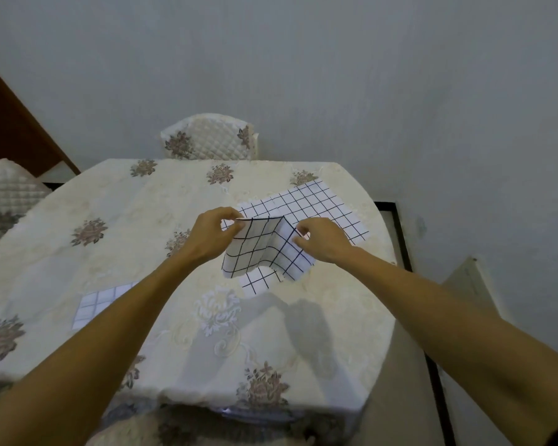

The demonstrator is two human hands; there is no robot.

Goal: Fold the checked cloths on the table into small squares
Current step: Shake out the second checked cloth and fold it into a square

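Home dining room. Table draped in cream embroidered tablecloth with floral motifs. Matching quilted covers on far chair and left chair. Both chairs set close against table. Plain pale wall behind, brown wood panel at far left. Soft household furnishings throughout, dim indoor light.

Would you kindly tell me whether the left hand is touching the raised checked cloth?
Touching. The head view shows the left hand pinching the top left corner of the raised checked cloth between thumb and fingers.
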